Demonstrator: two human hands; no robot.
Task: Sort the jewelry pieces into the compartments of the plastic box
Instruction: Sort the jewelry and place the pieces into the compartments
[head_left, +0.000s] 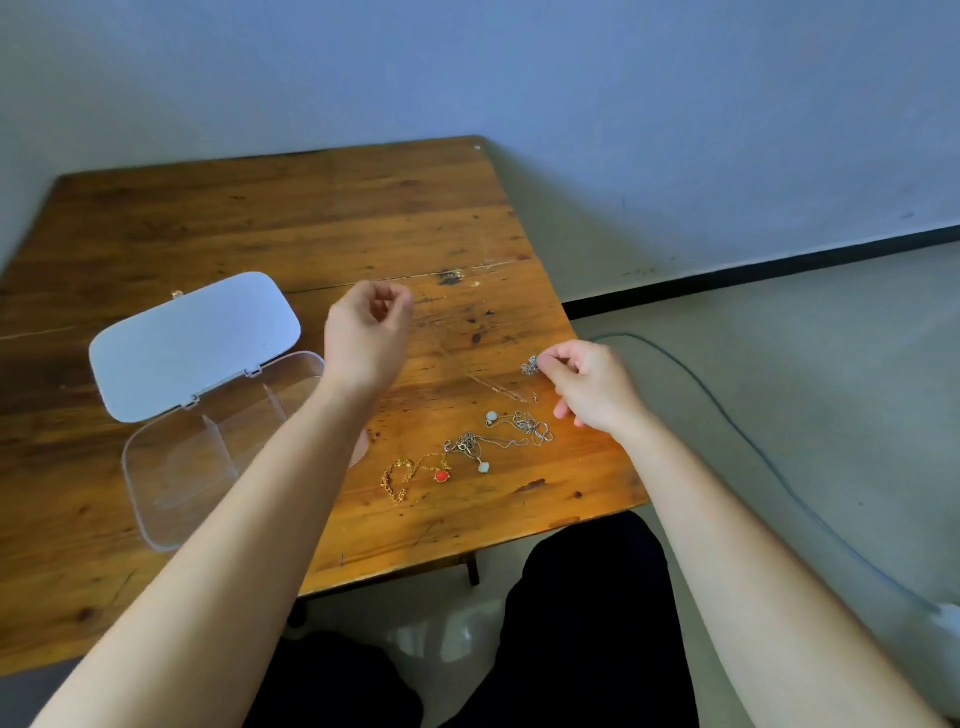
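A clear plastic box (156, 499) with dividers lies open at the left of the wooden table (260, 223), its white lid (192, 343) folded back. My left forearm crosses its right side. My left hand (366, 332) hovers above the table with fingers loosely curled and nothing seen in it. My right hand (592, 387) pinches a small silver piece (530, 366) near the table's right edge. On the table in front of it lie a silver chain with a pale pendant (522, 423), a tangled silver necklace (470, 447) and a gold chain with a red heart (415, 473).
The table's right edge runs close to my right hand. A dark cable (753, 447) trails over the grey floor at the right. A wall stands behind the table. My dark-clad legs show below the front edge.
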